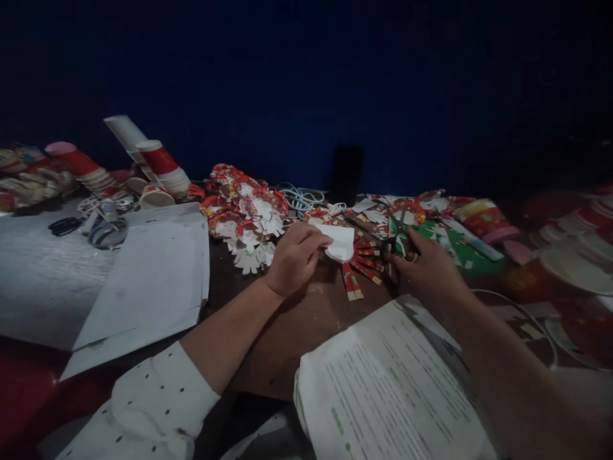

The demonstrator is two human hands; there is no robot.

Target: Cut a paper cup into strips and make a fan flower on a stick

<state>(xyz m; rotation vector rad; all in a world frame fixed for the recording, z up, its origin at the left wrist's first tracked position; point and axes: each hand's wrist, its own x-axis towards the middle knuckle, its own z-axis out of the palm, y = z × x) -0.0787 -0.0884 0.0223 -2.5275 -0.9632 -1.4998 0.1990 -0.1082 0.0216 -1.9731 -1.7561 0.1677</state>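
My left hand (297,255) is closed, thumb and fingers pinching the edge of a cut paper cup (352,281). The cup's side is slit into red and gold strips that fan out to the right and downward, and a white piece (342,241) shows beside my fingertips. To its right, my right hand (428,265) is closed around the dark handles of scissors (387,248). Their blades are hard to make out against the clutter, and I cannot tell whether they touch the strips.
A heap of cut red-and-white paper cups (249,217) lies behind my left hand. Stacked cups (165,169) lean at the left above white sheets (148,275). A green sheet (472,246) and more cups (488,217) lie right. A printed paper package (383,383) sits in front.
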